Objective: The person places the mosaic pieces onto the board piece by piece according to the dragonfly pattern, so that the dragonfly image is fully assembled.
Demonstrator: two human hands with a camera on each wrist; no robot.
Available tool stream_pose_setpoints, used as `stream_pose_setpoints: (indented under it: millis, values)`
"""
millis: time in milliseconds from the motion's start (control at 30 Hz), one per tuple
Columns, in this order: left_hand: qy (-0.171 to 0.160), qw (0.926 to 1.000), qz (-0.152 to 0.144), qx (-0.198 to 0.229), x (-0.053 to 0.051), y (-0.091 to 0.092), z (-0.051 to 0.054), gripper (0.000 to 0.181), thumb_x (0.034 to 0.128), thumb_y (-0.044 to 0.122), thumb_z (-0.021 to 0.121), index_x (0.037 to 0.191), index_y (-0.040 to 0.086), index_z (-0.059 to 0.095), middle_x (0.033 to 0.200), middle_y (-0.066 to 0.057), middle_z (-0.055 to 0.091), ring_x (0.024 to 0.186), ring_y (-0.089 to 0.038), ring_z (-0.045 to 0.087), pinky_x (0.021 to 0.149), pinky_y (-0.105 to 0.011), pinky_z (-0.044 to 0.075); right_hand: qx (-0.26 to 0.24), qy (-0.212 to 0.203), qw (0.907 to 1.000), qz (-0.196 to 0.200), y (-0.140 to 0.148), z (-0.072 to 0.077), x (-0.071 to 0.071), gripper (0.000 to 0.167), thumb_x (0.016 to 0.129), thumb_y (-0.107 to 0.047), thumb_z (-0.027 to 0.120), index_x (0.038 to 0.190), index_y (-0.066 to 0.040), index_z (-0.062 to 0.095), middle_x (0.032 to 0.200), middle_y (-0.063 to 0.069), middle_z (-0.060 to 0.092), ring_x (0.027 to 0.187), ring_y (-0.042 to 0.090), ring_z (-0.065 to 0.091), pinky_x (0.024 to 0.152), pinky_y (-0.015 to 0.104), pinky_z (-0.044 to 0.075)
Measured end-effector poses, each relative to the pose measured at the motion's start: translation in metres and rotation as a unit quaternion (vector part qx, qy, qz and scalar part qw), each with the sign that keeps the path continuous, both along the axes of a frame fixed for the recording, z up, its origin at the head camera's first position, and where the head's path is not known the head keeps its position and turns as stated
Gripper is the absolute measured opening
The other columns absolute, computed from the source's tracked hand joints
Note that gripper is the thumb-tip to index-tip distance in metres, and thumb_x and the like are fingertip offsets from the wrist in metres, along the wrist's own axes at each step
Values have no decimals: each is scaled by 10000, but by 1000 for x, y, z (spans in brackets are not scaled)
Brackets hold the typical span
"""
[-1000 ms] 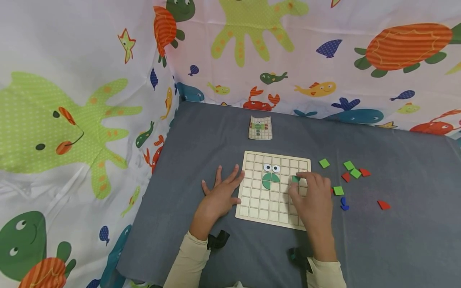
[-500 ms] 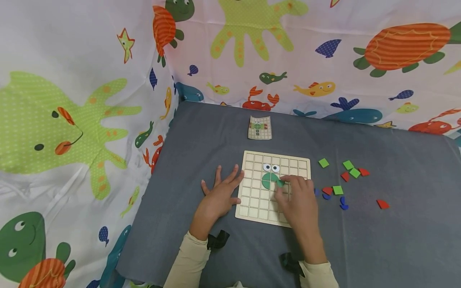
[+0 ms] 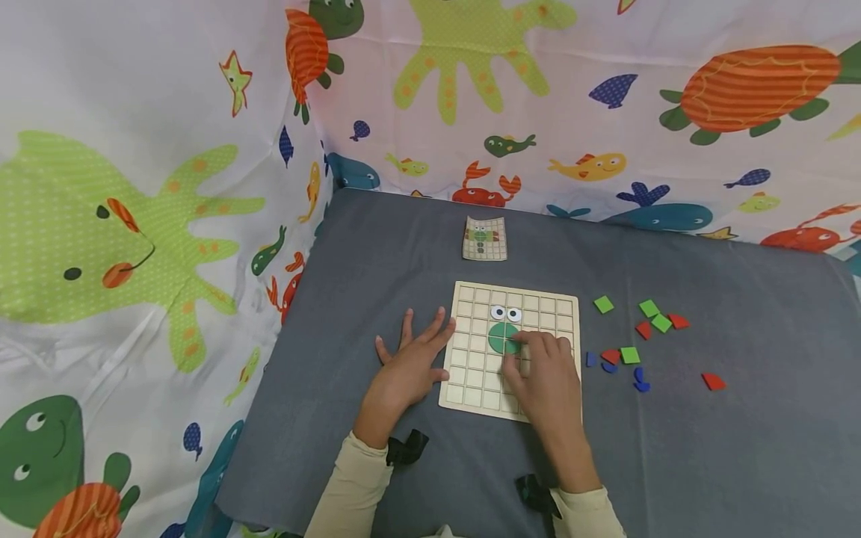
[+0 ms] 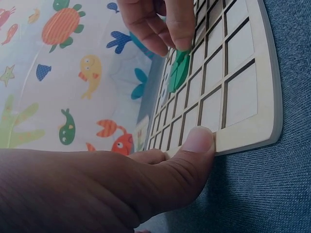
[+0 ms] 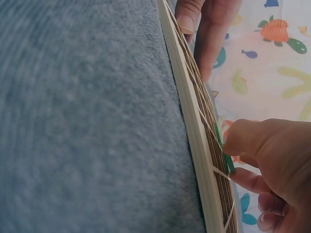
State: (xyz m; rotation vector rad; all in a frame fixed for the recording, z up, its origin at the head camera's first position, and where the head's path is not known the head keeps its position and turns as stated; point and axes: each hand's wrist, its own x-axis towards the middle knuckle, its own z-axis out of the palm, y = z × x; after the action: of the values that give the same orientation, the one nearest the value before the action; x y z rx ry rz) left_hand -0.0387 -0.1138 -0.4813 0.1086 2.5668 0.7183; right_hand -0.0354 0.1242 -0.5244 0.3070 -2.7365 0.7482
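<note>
A wooden grid board lies on the grey cloth, with two eye pieces near its top and green quarter-circle pieces forming a disc below them. My left hand rests along the board's left edge with fingers spread, its thumb on the rim in the left wrist view. Over the disc's lower right part, my right hand pinches a green quarter-circle piece between thumb and finger. That piece is at the grid surface; whether it lies flat in its cell I cannot tell.
Right of the board lie loose green squares, red quarter-circles and small blue pieces. A picture card with a printed figure on a grid lies behind the board. Printed curtains border the table's back and left.
My right hand has moved left across the board with the green quarter-circle piece, bringing it to the disc's open quarter. My left hand has stayed at the left edge.
</note>
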Motion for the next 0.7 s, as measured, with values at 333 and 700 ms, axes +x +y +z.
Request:
stream_pose_setpoints:
  millis: [333,700]
  values:
    - [64,10000,-1,45,1,0,0,940,928,239,789,1698,327,256,1769,114,86,1625,-349,-152,1146,-852,-69,57,-44,10000,-40,-1,-1,-1,312,903,-178,804,1176,-48,728,1144,172,710,911,337,537,720,448,496]
    - [74,10000,-48,22,1,-1,-1,948,926,259,787,1698,337,243,1767,122,70,1622,-343,-160,1141,-858,-67,14,-20,10000,-59,-1,-1,-1,330,897,-197,838,1173,-52,731,1136,174,710,907,335,539,719,451,493]
